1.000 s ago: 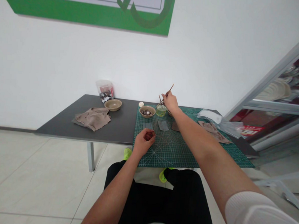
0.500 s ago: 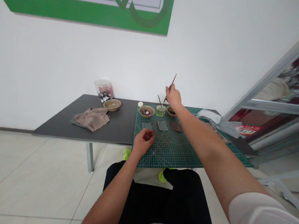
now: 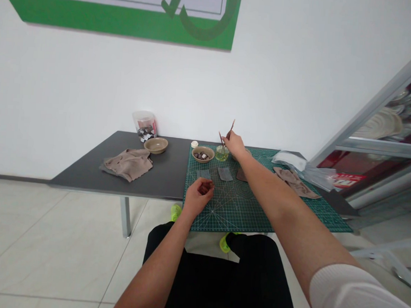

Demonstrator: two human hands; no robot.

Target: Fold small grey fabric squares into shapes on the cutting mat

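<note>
My right hand (image 3: pixel 234 144) is closed on a thin brush (image 3: pixel 232 126) over a glass jar (image 3: pixel 221 153) of yellowish liquid. A second thin stick (image 3: pixel 221 137) leans in the jar. My left hand (image 3: pixel 198 195) has its fingers curled together above the green cutting mat (image 3: pixel 243 216); whatever they hold is too small to name. Behind it on the mat are a grey square (image 3: pixel 225 174), another pale square (image 3: pixel 203 174) and a brown one (image 3: pixel 242 174), partly behind my right forearm. A bowl of dark pieces (image 3: pixel 203 155) stands left of the jar.
A tan bowl (image 3: pixel 156 145), a clear tub of pieces (image 3: pixel 146 127) and a brown cloth (image 3: pixel 130 164) lie on the dark table (image 3: pixel 165 179). Another cloth (image 3: pixel 296 183) and a plastic bag (image 3: pixel 315 174) are at the right. A small white lid (image 3: pixel 194 144) sits near the wall.
My right hand has come down and slightly left with the brush, lowering it toward the jar. The bowl right of the jar is now more hidden. My left hand keeps its curled pose.
</note>
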